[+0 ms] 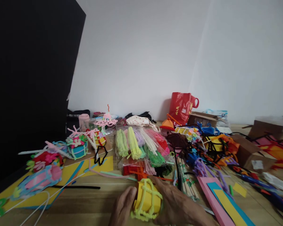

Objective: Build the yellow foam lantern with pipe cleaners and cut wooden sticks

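Low in the middle of the head view is a small yellow lantern-like craft (152, 203), a rounded yellow foam or card body wrapped in pale yellow-green pipe cleaners. A wavy pipe-cleaner edging runs along its near rim. My left hand (124, 204) is curled against its left side, thumb towards it. On the other side my right hand (176, 202) wraps around it, with the fingers reaching behind; their tips are partly hidden. Just beyond the craft lie red and orange pipe cleaners (141, 172) on the table.
Bags of coloured pipe cleaners (134, 142) fill the middle. Finished flowered crafts (77, 150) and yellow sheets (101, 164) lie left. To the right are pink, blue and yellow strips (217, 197), a cardboard box (252, 157) and a red bag (181, 108). A black panel (30, 69) stands left.
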`<state>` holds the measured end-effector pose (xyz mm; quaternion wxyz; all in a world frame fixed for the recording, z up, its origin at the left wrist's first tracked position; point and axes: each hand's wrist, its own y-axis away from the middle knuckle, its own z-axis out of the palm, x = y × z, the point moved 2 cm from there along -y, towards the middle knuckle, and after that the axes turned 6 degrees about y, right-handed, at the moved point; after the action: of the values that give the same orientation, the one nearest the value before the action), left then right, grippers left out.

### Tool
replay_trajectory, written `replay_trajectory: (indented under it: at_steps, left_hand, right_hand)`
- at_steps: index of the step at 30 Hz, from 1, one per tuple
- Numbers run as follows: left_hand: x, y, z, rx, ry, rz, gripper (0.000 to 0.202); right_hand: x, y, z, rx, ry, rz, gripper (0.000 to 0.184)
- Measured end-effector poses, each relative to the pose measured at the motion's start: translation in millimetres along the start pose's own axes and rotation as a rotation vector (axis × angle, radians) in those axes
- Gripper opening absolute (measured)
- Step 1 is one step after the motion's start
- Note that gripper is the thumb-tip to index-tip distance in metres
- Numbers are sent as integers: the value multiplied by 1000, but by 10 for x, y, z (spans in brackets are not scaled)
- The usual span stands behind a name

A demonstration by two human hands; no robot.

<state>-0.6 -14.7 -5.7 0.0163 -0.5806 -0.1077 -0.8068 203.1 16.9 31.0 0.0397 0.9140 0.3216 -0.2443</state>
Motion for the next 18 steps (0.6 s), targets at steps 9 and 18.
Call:
replay_trajectory:
  at_steps: [9,18]
  left_hand:
    - [21,-97,87,-62,-38,151,37]
    - [-46,-174,40,-117,-40,104,40]
  right_hand:
    - [42,-65,-50,50,-43,48,100]
    - [-31,-24,-93,30,-8,41,99]
